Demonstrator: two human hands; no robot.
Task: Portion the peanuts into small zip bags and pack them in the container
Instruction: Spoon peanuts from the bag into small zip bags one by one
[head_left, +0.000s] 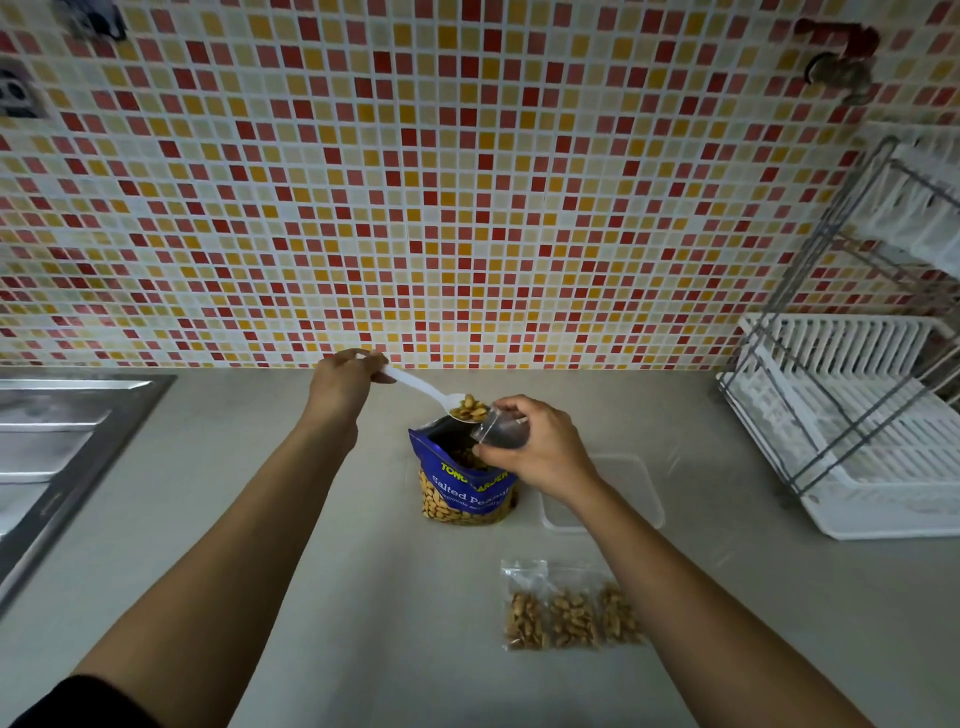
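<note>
Peanuts (469, 407), loose and likely to roll, are heaped on a white spoon (421, 387) pinched at its handle end by the left hand (343, 382), just beside the limp small zip bag (501, 428), which is gripped by the right hand (540, 447) and probably best held near its rim.

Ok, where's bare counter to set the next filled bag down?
Bare counter lies between the sink and the peanut pouch, and right of the filled zip bags, below the dish rack. Crowded between pouch, container and zip bags.
</note>
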